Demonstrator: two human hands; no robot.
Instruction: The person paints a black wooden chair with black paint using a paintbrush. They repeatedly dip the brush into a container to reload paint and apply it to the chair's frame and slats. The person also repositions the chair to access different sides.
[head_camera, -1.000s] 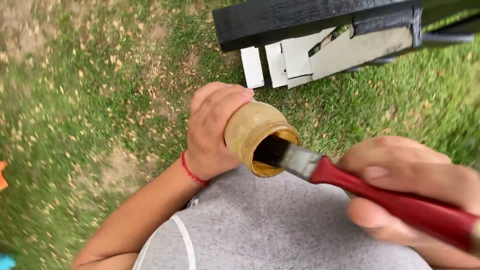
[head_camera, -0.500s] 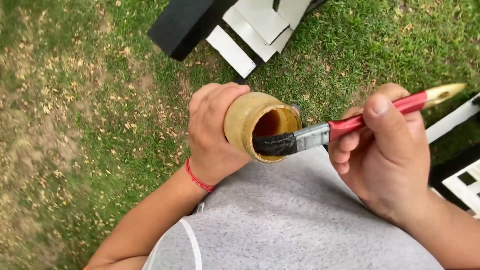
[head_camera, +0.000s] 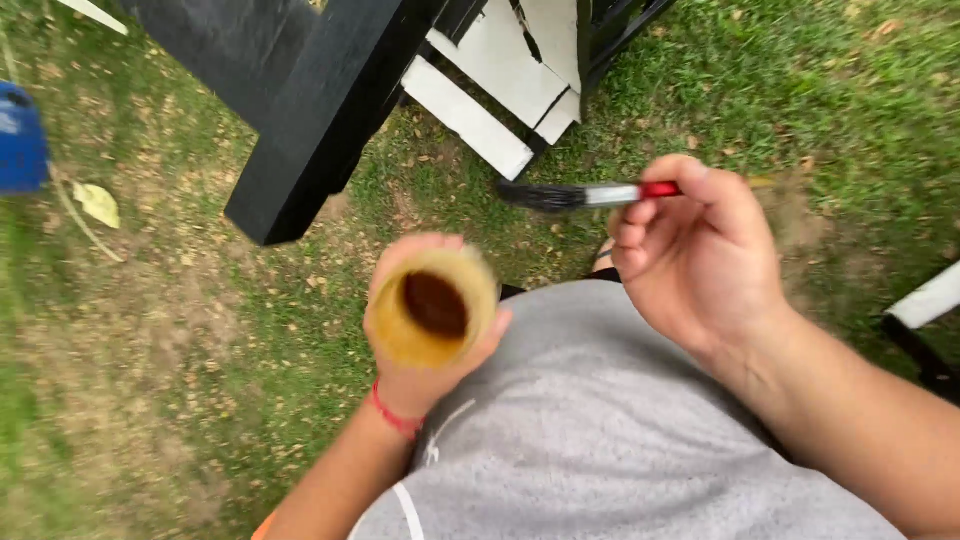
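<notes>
— Head view first: what do we see around us?
— We see grass (head_camera: 800, 90) with a black painted wooden piece (head_camera: 320, 110) and white slats (head_camera: 480, 115) ahead, a blue container (head_camera: 20, 140) far left. Nothing stands between our hands and the wood.
— And the jar?
— Our left hand (head_camera: 430, 370) has its fingers wrapped around a tan open jar (head_camera: 435, 305), held above our grey shirt (head_camera: 600, 440); dark brown liquid sits inside.
— The brush?
— Our right hand (head_camera: 700, 260) pinches the red-handled paintbrush (head_camera: 590, 194) with closed fingers, dark bristles pointing left, above and apart from the jar.
</notes>
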